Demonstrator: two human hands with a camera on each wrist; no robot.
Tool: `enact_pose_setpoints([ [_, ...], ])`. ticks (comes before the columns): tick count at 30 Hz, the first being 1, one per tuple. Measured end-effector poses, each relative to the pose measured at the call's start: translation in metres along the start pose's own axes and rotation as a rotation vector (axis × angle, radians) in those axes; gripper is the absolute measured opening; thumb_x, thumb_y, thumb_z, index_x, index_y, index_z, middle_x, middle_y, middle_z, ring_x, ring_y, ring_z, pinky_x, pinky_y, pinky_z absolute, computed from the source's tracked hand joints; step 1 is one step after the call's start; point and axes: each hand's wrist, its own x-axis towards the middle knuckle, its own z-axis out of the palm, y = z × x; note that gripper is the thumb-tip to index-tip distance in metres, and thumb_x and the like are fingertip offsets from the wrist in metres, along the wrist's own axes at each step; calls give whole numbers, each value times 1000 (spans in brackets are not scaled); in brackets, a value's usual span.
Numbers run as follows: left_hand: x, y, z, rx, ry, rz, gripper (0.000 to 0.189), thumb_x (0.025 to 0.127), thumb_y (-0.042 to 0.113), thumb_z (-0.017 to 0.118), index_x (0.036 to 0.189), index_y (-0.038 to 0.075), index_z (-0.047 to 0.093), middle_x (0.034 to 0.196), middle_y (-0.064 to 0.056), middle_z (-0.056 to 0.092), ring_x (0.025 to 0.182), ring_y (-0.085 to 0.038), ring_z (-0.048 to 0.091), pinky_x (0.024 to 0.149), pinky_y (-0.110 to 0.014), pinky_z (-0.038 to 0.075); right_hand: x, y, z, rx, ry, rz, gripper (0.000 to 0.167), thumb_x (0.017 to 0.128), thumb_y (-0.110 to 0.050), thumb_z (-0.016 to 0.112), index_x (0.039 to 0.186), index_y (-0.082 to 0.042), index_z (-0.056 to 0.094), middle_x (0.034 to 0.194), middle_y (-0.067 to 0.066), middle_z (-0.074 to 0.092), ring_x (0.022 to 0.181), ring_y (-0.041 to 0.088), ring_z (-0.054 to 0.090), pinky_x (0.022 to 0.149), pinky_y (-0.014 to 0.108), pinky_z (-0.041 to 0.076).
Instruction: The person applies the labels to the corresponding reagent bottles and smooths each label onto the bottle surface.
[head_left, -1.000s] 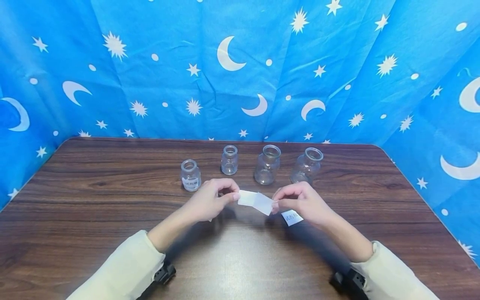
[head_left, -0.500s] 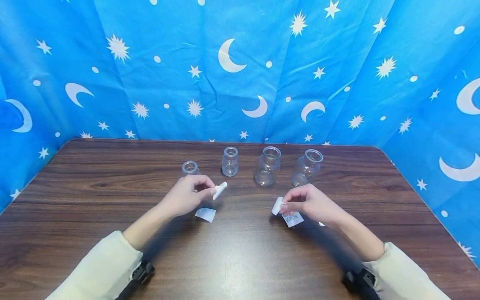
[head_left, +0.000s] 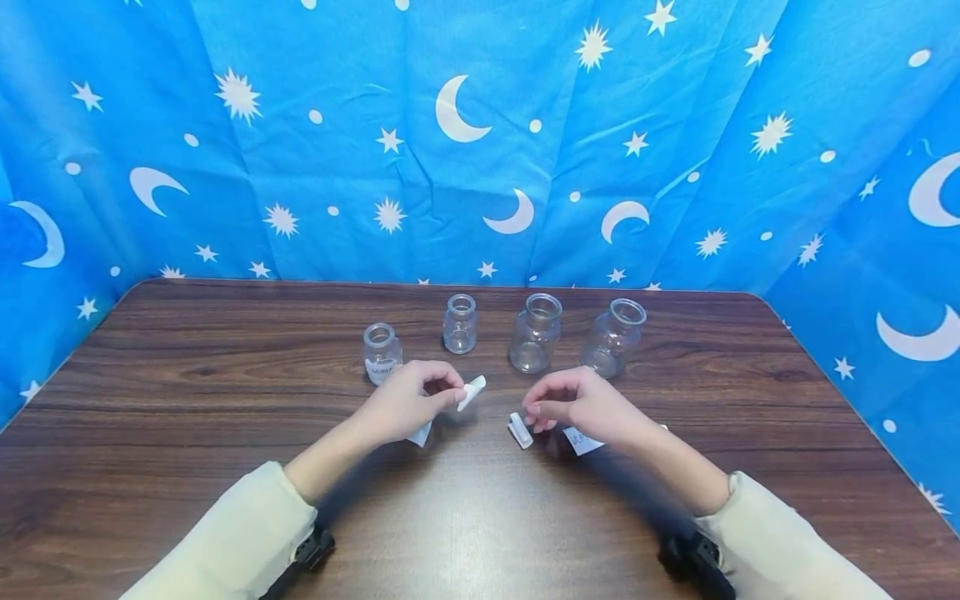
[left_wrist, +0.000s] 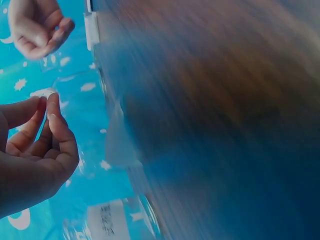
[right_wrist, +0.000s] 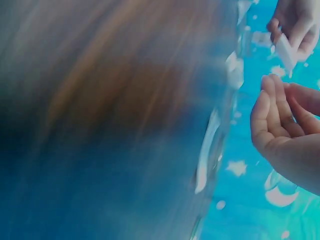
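My left hand (head_left: 408, 404) pinches a small curled piece of white paper (head_left: 471, 392) between thumb and fingertips. To its right, my right hand (head_left: 585, 406) hangs over the table with fingers loosely curled and nothing between them. Just left of its fingertips lies a folded piece of white paper (head_left: 520, 430). Under the right hand is a paper label (head_left: 582, 442) with handwriting, partly covered. Another paper piece (head_left: 421, 434) shows from beneath the left hand. Behind the left hand stands a glass jar (head_left: 380, 343) bearing a handwritten label.
Toward the back of the dark wood table (head_left: 225, 350) stand a small glass jar (head_left: 460, 325) and two larger ones, a middle jar (head_left: 535, 333) and a right jar (head_left: 613, 337), none labelled. A blue curtain (head_left: 330, 150) with moons and stars hangs behind.
The paper between my hands has come apart into two pieces. My hands have parted and then moved closer again, and the right hand has let its piece go onto the table.
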Motion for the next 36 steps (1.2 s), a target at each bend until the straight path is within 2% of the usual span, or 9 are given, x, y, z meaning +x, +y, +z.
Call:
enact_pose_setpoints([
  [5,4,11,9,-13,-10,27,5,85,12,62,81,11,64,72,5,60,66,-8,53,63,-26,44,4,-12,11,93,-1,-50,18,89,-3,56,99,11,62,85,20,65,76,24,63,71,35,52],
  [10,8,19,16,-38,-37,70,3,85,11,62,84,11,64,73,6,60,66,-6,54,62,-23,45,7,-15,13,164,34,-50,19,89,-4,57,99,11,63,87,25,64,78,29,64,73,37,51],
  [15,11,19,20,-64,-57,92,4,85,14,64,85,10,64,73,6,61,66,-6,54,62,-22,46,9,-14,11,214,43,-23,21,88,-9,59,97,9,64,84,25,64,78,31,64,74,42,50],
  [22,11,18,24,-43,-58,135,7,82,14,67,81,10,62,71,7,59,65,-4,53,61,-21,46,11,-13,12,224,45,7,20,87,-9,60,96,9,64,82,23,65,76,29,65,73,43,50],
  [29,12,16,16,-26,-81,103,6,82,15,67,84,12,63,73,8,58,67,-6,54,62,-22,45,12,-14,6,168,28,2,15,87,2,55,93,13,62,77,16,66,71,24,66,72,38,52],
  [36,18,10,9,16,-68,89,10,83,20,66,80,12,61,71,7,58,65,-7,52,61,-24,43,16,-18,2,113,-85,-40,14,84,2,55,90,10,64,75,14,65,69,20,64,67,40,52],
])
